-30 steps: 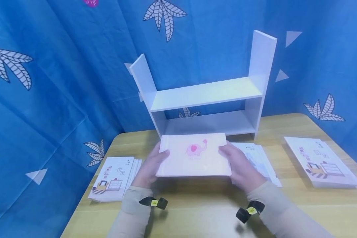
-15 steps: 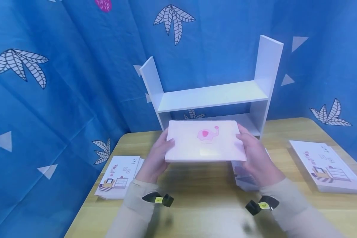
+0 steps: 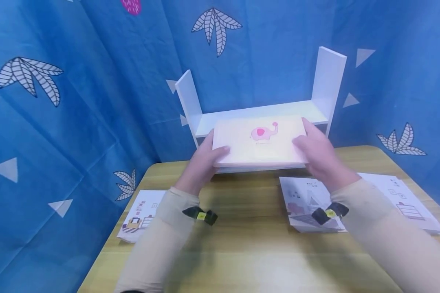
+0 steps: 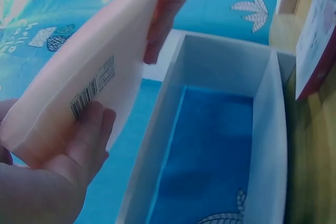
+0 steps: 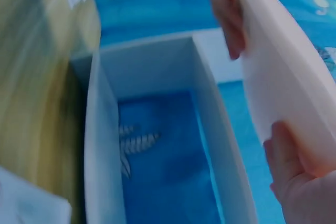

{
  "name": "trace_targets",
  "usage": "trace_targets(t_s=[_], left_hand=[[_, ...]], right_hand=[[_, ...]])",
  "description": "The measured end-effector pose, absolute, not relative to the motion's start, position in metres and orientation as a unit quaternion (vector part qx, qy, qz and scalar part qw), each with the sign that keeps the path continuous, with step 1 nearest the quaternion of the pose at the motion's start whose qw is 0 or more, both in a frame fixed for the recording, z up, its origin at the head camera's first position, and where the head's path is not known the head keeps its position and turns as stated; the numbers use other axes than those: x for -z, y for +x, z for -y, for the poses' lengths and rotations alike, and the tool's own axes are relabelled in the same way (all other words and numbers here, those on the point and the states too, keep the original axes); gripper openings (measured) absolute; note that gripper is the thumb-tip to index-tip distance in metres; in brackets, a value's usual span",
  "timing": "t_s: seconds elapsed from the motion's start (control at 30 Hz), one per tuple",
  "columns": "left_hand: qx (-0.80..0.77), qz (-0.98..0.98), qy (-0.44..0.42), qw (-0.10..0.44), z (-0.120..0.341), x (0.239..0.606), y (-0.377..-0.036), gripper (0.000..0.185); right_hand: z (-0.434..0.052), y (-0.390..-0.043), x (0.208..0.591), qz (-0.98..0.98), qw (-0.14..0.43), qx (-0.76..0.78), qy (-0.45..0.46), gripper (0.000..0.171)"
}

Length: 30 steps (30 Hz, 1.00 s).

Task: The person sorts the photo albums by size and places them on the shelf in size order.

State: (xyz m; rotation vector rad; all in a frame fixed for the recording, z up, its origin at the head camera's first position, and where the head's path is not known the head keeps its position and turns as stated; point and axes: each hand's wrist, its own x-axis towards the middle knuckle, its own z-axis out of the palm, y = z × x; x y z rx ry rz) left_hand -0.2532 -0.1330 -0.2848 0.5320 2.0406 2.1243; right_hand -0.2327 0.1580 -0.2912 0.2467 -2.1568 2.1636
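Note:
Both hands hold up a flat, pale pink pack [image 3: 260,144] with a pink elephant printed on top. A barcode [image 4: 93,87] shows on its underside in the left wrist view. My left hand [image 3: 204,160] grips the left end, thumb on top and fingers beneath. My right hand [image 3: 317,154] grips the right end the same way. In the head view the pack overlaps the front of a white two-tier shelf [image 3: 220,120] and hides most of its lower tier. Both wrist views show the pack above the shelf's frame.
On the wooden table [image 3: 249,244], white picture-printed stacks lie at the left [image 3: 141,211] and far right [image 3: 407,199]. Another printed stack [image 3: 304,199] lies partly behind my right forearm. A blue patterned curtain [image 3: 95,101] hangs behind the table.
The pack has risen and moved away from me, from in front of the shelf's foot to the height of its upper board in view. Both hands keep their grip.

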Motion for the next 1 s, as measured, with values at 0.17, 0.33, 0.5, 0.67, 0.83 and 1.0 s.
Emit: trace_targets(t_s=[0.17, 0.33, 0.5, 0.67, 0.83, 1.0], left_hand=[[-0.648, -0.744, 0.141, 0.080, 0.125, 0.267, -0.272, 0.079], [-0.646, -0.751, 0.114, 0.080, 0.116, 0.258, -0.295, 0.072], [-0.666, -0.740, 0.084, 0.042, 0.110, 0.255, -0.317, 0.070], [-0.625, -0.779, 0.036, -0.029, 0.106, 0.255, -0.334, 0.071], [-0.563, -0.824, 0.029, -0.066, 0.095, 0.258, -0.350, 0.069], [-0.534, -0.841, 0.035, -0.083, 0.086, 0.263, -0.363, 0.067]], right_hand=[[-0.168, -0.255, 0.278, 0.795, 0.053, -0.602, 0.053, 0.079], [-0.174, -0.275, 0.266, 0.822, 0.044, -0.567, 0.029, 0.076], [-0.175, -0.290, 0.254, 0.788, 0.057, -0.613, 0.015, 0.078], [-0.167, -0.302, 0.251, 0.769, 0.087, -0.633, 0.020, 0.073], [-0.161, -0.312, 0.257, 0.793, 0.104, -0.601, 0.007, 0.066], [-0.161, -0.318, 0.265, 0.803, 0.112, -0.585, -0.002, 0.064]])
